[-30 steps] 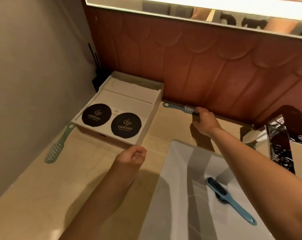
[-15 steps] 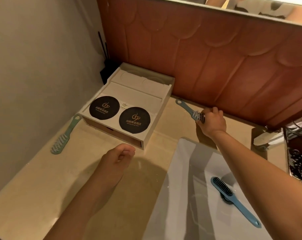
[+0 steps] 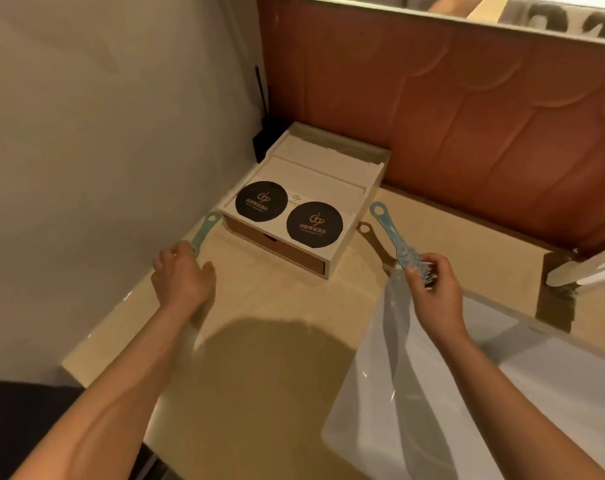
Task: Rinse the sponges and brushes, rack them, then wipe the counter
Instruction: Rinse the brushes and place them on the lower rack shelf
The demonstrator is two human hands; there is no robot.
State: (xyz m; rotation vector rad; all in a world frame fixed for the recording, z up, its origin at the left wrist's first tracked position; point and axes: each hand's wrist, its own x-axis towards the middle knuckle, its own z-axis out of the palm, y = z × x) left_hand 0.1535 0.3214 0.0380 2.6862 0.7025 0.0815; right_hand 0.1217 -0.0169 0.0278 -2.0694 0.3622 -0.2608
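Observation:
My right hand [image 3: 432,292] grips a blue brush [image 3: 385,225] by its bristled head and holds it off the beige counter [image 3: 276,306]; the handle points away toward the white box, and its shadow lies on the counter below. My left hand [image 3: 181,275] rests over the head of a pale green brush [image 3: 205,230] lying by the left wall. Only that brush's handle shows past my fingers, which bend down over the head and hide any grip.
A white box [image 3: 342,251] with two black round coasters stands in the back corner. The white sink basin [image 3: 501,393] fills the lower right, with a chrome tap [image 3: 571,271] behind it. A brown panelled wall and a mirror run along the back.
My right hand lifted the blue brush off the counter by the back wall and brought it nearer. My left hand moved left onto the green brush. The view swung left, away from the sink.

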